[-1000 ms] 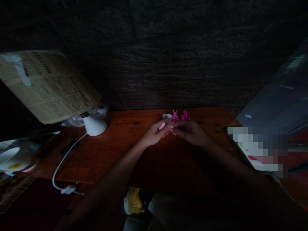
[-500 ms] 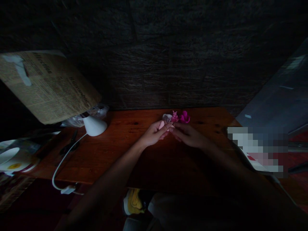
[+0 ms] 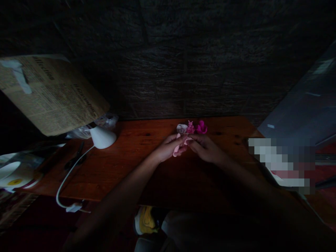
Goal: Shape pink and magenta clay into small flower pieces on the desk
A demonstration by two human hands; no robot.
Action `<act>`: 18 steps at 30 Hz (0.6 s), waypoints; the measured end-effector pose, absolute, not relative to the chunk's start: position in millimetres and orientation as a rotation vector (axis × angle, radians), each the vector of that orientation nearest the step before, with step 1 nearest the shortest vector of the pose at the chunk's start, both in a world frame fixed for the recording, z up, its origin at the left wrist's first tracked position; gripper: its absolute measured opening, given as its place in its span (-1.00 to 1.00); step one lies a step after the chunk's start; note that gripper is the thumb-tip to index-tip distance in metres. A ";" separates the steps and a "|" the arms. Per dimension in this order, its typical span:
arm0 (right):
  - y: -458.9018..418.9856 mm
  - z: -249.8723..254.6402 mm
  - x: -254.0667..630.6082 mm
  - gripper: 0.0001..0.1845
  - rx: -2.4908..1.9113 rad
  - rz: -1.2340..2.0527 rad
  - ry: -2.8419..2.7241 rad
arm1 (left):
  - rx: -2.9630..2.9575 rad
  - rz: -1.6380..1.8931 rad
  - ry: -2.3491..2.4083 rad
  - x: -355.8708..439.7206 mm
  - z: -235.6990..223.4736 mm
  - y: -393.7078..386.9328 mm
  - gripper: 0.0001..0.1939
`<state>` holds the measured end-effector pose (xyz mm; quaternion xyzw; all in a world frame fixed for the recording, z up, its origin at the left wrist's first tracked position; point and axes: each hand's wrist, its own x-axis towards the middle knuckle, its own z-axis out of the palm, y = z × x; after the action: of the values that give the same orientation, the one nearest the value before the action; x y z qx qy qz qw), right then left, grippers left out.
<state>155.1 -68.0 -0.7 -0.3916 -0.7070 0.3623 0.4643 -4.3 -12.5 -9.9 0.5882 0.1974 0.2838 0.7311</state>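
Note:
My left hand (image 3: 169,148) is closed on a pale pink piece of modelling clay (image 3: 176,149), part of which sticks out below the thumb. Closed beside it, my right hand (image 3: 203,147) pinches the same soft-looking clay at its right end. The fingers hide much of its shape. Just beyond the fingertips on the table stand a whitish rounded piece (image 3: 181,128), a small pink figure with ear-like tips (image 3: 190,126) and a magenta flower-like piece (image 3: 201,127).
The wooden table (image 3: 126,161) meets a dark stone-patterned wall (image 3: 162,70). On the left stands a lamp with a newsprint shade (image 3: 65,94), white base (image 3: 103,137) and cable (image 3: 60,185). White containers (image 3: 13,175) sit far left. A blurred-out object (image 3: 280,168) lies at right.
The pink clay has turned between my fingers, and a longer strip of it now shows below my left thumb. My hands have shifted slightly; the pieces behind stay put.

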 end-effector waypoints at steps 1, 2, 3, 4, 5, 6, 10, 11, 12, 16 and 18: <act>-68.2 -1.0 154.4 -0.67 -0.952 0.895 -1.741 | 1.300 0.621 0.442 -4.4 -11.1 -12.0 -0.51; -68.4 -0.9 153.6 -0.67 -0.938 0.902 -1.745 | 1.311 0.621 0.454 -4.6 -12.7 -11.1 -0.50; -68.6 -0.5 152.8 -0.66 -0.922 0.912 -1.749 | 1.330 0.623 0.469 -5.0 -14.5 -9.8 -0.49; -68.7 0.0 152.0 -0.65 -0.908 0.927 -1.756 | 1.354 0.623 0.480 -5.6 -16.5 -8.4 -0.48; -68.7 0.5 151.4 -0.63 -0.896 0.942 -1.765 | 1.380 0.621 0.486 -6.3 -18.3 -7.1 -0.47; -68.6 1.0 151.1 -0.62 -0.886 0.955 -1.773 | 1.399 0.622 0.484 -7.0 -19.8 -5.9 -0.46; -68.1 0.7 153.1 -0.62 -0.878 0.979 -1.800 | 1.400 0.633 0.471 -8.5 -20.9 -5.8 -0.51; -68.1 0.0 154.1 -0.64 -0.878 0.991 -1.802 | 1.393 0.638 0.470 -8.3 -20.0 -6.8 -0.54; -68.1 -0.7 155.2 -0.67 -0.882 1.011 -1.793 | 1.386 0.641 0.469 -7.8 -18.9 -8.0 -0.56; -68.9 -3.3 156.7 -0.77 -0.910 1.170 -1.647 | 1.321 0.685 0.493 -4.5 -15.5 -11.3 -0.60; -69.1 -3.9 155.3 -0.79 -0.928 1.240 -1.569 | 1.297 0.725 0.508 -3.4 -15.3 -10.8 -0.61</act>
<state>155.3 -69.1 -3.9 -0.3755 -0.6349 0.5019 0.4517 -3.4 -10.8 -15.3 0.5840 0.2287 0.3264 0.7072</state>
